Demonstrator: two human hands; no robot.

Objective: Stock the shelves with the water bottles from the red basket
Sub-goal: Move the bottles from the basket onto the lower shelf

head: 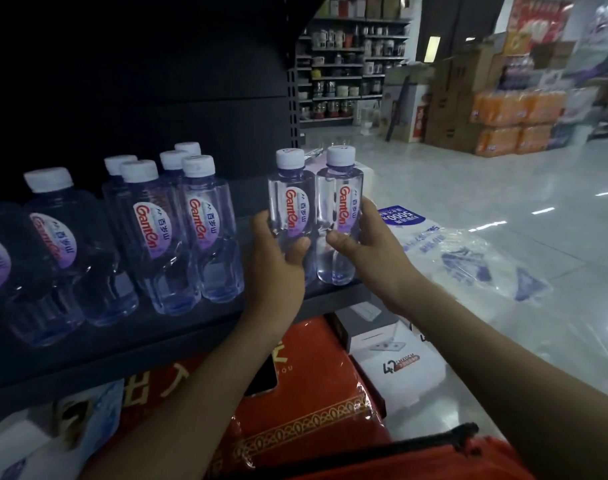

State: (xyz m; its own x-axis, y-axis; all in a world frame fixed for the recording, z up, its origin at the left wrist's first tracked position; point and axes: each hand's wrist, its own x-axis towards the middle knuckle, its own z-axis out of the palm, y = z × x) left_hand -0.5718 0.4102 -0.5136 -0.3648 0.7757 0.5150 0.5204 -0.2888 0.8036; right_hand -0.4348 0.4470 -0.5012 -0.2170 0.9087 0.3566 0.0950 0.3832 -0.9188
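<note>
Two clear water bottles with white caps and red-and-purple labels stand upright at the right end of the dark shelf (205,327). My left hand (278,258) grips the left bottle (290,199) low on its body. Beside it, my right hand (368,244) grips the right bottle (338,202), whose base rests on the shelf edge. Several more of the same bottles (191,220) stand in rows further left on the shelf. The red basket (434,462) shows at the bottom edge with a black handle across it.
Under the shelf lie a red patterned package (306,403) and white boxes (396,362). A crumpled clear plastic wrap (468,258) lies on the glossy floor to the right. Stacked cartons and orange packs (510,116) stand across the aisle, with kitchenware shelving (344,71) behind.
</note>
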